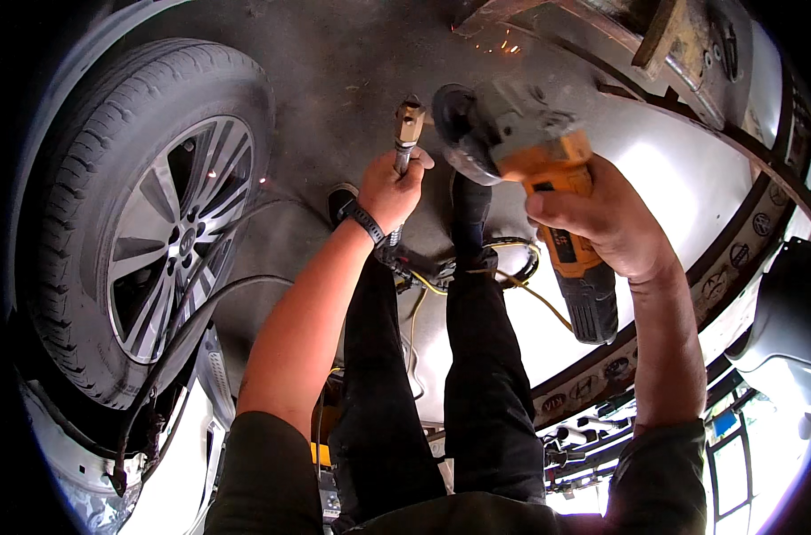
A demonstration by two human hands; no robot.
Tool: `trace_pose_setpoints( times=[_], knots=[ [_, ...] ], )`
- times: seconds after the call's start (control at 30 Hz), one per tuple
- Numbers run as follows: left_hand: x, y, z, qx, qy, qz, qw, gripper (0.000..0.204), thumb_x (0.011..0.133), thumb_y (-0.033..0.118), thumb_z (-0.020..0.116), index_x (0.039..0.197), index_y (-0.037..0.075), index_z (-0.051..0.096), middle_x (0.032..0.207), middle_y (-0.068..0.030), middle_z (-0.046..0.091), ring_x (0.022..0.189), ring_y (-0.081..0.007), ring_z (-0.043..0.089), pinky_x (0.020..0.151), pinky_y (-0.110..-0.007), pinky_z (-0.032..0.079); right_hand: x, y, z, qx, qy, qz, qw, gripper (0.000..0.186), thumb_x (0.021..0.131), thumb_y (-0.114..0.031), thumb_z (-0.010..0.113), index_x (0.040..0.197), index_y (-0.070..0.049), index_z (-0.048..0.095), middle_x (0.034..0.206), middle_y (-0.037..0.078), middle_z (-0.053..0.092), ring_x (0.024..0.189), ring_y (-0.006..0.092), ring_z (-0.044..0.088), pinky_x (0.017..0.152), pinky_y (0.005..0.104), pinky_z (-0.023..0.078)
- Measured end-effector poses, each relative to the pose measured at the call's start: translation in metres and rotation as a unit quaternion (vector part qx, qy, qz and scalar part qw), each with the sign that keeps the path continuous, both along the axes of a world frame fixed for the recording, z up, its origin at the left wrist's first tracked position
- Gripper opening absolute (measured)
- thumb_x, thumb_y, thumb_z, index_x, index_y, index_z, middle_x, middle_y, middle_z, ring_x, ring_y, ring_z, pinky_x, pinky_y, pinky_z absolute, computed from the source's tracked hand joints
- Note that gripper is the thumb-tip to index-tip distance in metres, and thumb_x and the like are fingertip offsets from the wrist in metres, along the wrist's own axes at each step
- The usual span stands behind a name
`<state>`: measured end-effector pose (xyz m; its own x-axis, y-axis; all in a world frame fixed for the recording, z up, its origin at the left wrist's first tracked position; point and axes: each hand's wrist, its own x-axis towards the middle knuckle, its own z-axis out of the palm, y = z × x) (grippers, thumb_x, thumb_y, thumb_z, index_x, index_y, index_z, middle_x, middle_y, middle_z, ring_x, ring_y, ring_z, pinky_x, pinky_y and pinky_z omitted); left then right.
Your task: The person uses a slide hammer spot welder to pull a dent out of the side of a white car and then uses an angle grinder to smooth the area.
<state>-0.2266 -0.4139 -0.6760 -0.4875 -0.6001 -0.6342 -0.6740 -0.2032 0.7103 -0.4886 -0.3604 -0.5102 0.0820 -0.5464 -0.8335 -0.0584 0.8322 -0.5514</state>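
Observation:
In my right hand (612, 218) is an orange and black angle grinder (561, 165), gripped around its body with the grey head up and to the left. Its round disc (463, 147) is beside the metal piece in my other hand; whether they touch, I cannot tell. My left hand (395, 189), with a dark watch on the wrist, is closed around the shank of a metal piece with a brass-coloured block head (410, 123). The head points upward, away from me. Orange sparks (505, 45) show beyond the grinder.
A car wheel (187, 236) stands close on my left, with a dark hose (169, 357) running past it. Yellow and dark cables (441, 276) lie around my feet. A rusty metal frame (664, 53) is at the far right, near a pale curved panel (664, 169).

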Motion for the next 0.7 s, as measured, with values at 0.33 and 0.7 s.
trace_pose_setpoints(
  times=[0.33,0.7],
  knots=[
    [0.027,0.043,-0.02,0.016,0.103,0.181,0.978,0.012,0.096,0.012,0.054,0.106,0.005,0.055,0.086,-0.0132,0.062,0.076,-0.0249,0.061,0.07,-0.037,0.048,0.009,0.051,0.0,0.031,-0.022,-0.176,0.984,0.064,0.074,-0.045,0.079,0.113,0.0,0.056,0.081,0.007,0.065,0.072,0.0162,0.066,0.067,0.0301,0.057],
    [0.008,0.035,-0.036,-0.165,0.077,0.09,0.979,0.01,0.099,0.016,0.052,0.102,0.007,0.055,0.082,-0.0116,0.059,0.074,-0.0306,0.057,0.066,-0.042,0.046,0.047,0.026,0.016,-0.051,0.131,-0.012,0.99,0.061,0.079,-0.02,0.078,0.126,0.006,0.049,0.103,0.021,0.069,0.097,0.0285,0.071,0.089,0.0386,0.058]
  ],
)
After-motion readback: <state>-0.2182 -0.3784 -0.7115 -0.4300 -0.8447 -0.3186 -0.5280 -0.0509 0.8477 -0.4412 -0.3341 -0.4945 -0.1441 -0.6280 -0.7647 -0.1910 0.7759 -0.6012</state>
